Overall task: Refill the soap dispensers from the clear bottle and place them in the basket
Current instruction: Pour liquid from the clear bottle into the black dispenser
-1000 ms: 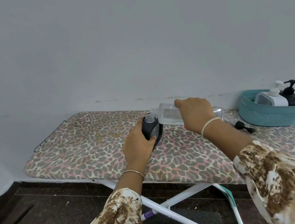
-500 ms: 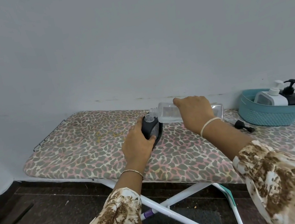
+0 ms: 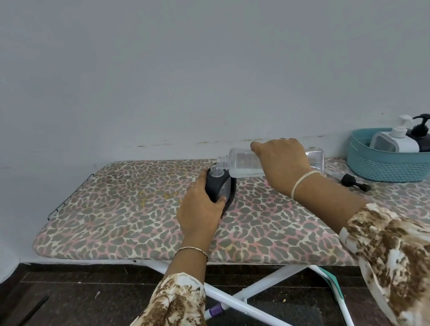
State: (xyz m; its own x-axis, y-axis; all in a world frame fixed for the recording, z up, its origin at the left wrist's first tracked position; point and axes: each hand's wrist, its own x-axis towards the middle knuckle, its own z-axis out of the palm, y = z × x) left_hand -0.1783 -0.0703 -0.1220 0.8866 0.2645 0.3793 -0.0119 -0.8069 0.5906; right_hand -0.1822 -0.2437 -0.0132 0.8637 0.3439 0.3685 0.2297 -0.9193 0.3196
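Starting nearest, two patterned sleeves reached out over the white legs of an ironing board (image 3: 131, 211); its leopard-print cover served as the work surface. On it, left of middle, the left hand (image 3: 202, 210) was wrapped around the dark dispenser (image 3: 217, 188), fingers curled on its body, apparently to brace it upright on the soft padding while its neck stood open. Just right of it, the right hand (image 3: 283, 164) gripped the clear bottle (image 3: 238, 164) from above, tipped nearly level with its mouth directly over the dispenser's neck; that angle suited a slow pour, though any stream was too fine to make out; some liquid lay along the bottle's lower side. Farther right, a black pump head (image 3: 355, 186) lay loose on the cover, likely the dispenser's own top, set aside within reach for refitting. Beyond it, at the far right by the wall, the teal basket (image 3: 396, 168) held a white dispenser (image 3: 396, 142) and a black dispenser (image 3: 427, 140), both topped with pumps; by my reading those two were finished.
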